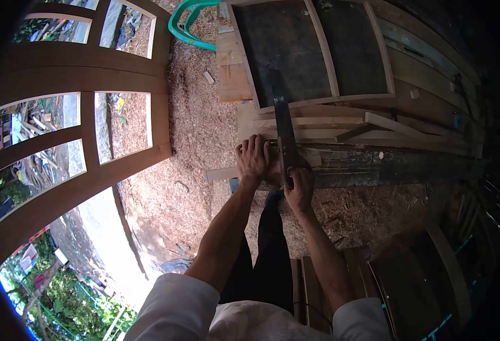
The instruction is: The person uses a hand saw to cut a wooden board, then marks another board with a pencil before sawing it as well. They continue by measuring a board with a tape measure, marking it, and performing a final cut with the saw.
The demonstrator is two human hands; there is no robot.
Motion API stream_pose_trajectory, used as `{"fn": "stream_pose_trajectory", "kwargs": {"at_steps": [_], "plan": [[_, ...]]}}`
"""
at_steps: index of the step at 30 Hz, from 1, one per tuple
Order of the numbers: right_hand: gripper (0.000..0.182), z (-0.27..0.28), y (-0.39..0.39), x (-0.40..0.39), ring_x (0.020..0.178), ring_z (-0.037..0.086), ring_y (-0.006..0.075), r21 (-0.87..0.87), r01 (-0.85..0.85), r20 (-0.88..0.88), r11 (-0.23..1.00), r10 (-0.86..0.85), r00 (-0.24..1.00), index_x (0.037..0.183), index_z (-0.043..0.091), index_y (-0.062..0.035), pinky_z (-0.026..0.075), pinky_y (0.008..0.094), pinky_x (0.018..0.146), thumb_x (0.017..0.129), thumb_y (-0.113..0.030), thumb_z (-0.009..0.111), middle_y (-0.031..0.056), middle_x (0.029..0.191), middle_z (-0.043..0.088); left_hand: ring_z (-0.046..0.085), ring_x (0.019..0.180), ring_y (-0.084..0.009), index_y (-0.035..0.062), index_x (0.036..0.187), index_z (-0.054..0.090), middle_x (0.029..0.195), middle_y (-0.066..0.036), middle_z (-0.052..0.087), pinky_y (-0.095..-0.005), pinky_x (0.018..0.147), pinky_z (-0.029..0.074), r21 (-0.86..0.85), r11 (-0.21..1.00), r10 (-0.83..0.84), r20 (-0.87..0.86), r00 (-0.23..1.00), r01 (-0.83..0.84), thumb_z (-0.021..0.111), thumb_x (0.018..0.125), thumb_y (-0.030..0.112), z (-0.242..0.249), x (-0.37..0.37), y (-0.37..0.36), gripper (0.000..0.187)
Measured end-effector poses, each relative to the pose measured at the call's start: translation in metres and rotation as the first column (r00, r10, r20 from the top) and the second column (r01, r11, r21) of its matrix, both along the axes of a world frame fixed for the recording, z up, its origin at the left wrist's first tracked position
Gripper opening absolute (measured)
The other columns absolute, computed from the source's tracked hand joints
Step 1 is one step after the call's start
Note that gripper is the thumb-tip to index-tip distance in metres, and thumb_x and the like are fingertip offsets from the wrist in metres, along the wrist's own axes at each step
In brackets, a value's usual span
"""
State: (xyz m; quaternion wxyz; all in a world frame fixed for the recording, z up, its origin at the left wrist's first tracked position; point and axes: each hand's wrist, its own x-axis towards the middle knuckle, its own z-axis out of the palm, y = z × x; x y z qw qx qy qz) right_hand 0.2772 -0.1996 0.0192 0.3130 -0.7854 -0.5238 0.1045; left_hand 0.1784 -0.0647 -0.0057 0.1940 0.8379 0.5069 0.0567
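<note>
My left hand [253,159] lies flat with fingers spread on a long dark wooden plank [386,167] that runs off to the right. My right hand [299,187] is closed around the handle end of a dark metal square [282,122], whose blade points away from me across pale wooden strips [318,122]. The two hands sit close together at the plank's left end. A dark trouser leg [270,250] is below them.
A large wooden window frame with open panes [85,62] stands at the left. A pale frame with dark panels [318,51] lies ahead, beside a green plastic chair [187,23]. Sawdust covers the ground [199,142]. Curved wooden pieces [432,267] are stacked at the lower right.
</note>
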Motion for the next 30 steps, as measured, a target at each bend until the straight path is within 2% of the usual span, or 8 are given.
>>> {"fn": "stream_pose_trajectory", "kwargs": {"at_steps": [10,14,16,19,21,24,28,30], "plan": [[0.03,-0.003,0.004,-0.009,0.089,0.059,0.0296,-0.032,-0.041,0.042,0.999,0.043,0.998,0.096,0.059,-0.0034,0.043,0.042,0.08,0.068,-0.005,0.072,0.0125,0.092,0.061,0.054,0.095,-0.0301,0.0086,0.104,0.056,0.098,-0.011,0.058,-0.0442,0.083,0.039,-0.066,0.997,0.047,0.002,0.999,-0.047,0.043,0.095,0.029,0.006,0.001,0.004,0.026],[0.028,0.012,0.016,-0.012,0.091,0.059,0.0326,-0.003,-0.019,0.016,1.0,0.019,1.0,0.097,0.06,-0.0036,0.045,0.0434,0.08,0.071,-0.004,0.07,0.0146,0.094,0.062,0.054,0.096,-0.0325,0.0078,0.102,0.053,0.099,-0.011,0.056,-0.0452,0.083,0.04,0.037,0.996,0.065,0.359,0.931,-0.083,0.048,0.091,0.02,-0.004,-0.025,0.011,0.017],[0.027,0.013,0.023,-0.016,0.092,0.059,0.0337,0.044,-0.045,-0.037,0.998,0.047,0.998,0.097,0.059,-0.0033,0.045,0.0441,0.08,0.072,-0.004,0.069,0.015,0.093,0.061,0.054,0.099,-0.0332,0.0063,0.097,0.056,0.097,-0.013,0.059,-0.0466,0.086,0.038,0.097,0.994,0.035,0.079,0.996,-0.043,0.05,0.09,0.018,0.017,-0.064,0.018,0.015],[0.029,0.009,0.028,-0.025,0.092,0.058,0.0347,-0.169,-0.125,-0.054,0.978,0.117,0.992,0.097,0.059,-0.0025,0.045,0.045,0.081,0.07,-0.001,0.069,0.0153,0.093,0.061,0.057,0.077,-0.0306,0.0066,0.089,0.056,0.071,-0.009,0.055,-0.0453,0.069,0.044,-0.062,0.99,-0.126,-0.04,0.991,0.124,0.053,0.09,0.023,-0.002,-0.125,0.022,0.017],[0.031,0.008,0.033,-0.029,0.092,0.058,0.0349,-0.144,-0.122,0.037,0.982,0.128,0.991,0.097,0.059,-0.0023,0.045,0.0446,0.081,0.069,0.001,0.07,0.0161,0.093,0.061,0.055,0.065,-0.0294,0.0075,0.081,0.056,0.062,-0.008,0.051,-0.0432,0.055,0.044,-0.226,0.943,-0.268,-0.085,0.96,0.243,0.056,0.09,0.021,-0.005,-0.14,0.031,0.016],[0.031,0.008,0.03,-0.029,0.089,0.059,0.0358,-0.099,-0.098,0.052,0.99,0.104,0.993,0.095,0.059,-0.0017,0.046,0.0451,0.078,0.067,0.001,0.072,0.0176,0.09,0.061,0.05,0.053,-0.0259,0.0089,0.075,0.057,0.061,-0.007,0.047,-0.0391,0.041,0.037,0.506,0.826,-0.359,0.133,0.924,0.248,0.064,0.084,0.015,-0.007,-0.138,0.032,0.013],[0.024,0.018,0.027,-0.039,0.082,0.06,0.0371,-0.062,-0.079,0.022,0.995,0.081,0.996,0.09,0.059,-0.0013,0.046,0.0462,0.073,0.07,-0.004,0.073,0.0182,0.083,0.061,0.045,0.048,-0.0217,0.0085,0.079,0.056,0.06,-0.003,0.041,-0.0365,0.039,0.036,0.696,0.623,-0.53,0.04,0.847,0.357,0.072,0.078,0.015,0.0,-0.141,0.059,0.017],[0.025,0.018,0.021,-0.046,0.083,0.06,0.037,-0.053,-0.059,0.081,0.997,0.063,0.995,0.091,0.059,-0.0009,0.046,0.0462,0.074,0.071,-0.004,0.073,0.0189,0.084,0.061,0.047,0.05,-0.0219,0.0077,0.077,0.056,0.062,-0.005,0.045,-0.0361,0.039,0.038,0.637,0.677,-0.527,0.068,0.847,0.37,0.071,0.079,0.015,-0.01,-0.143,0.059,0.017]]}}
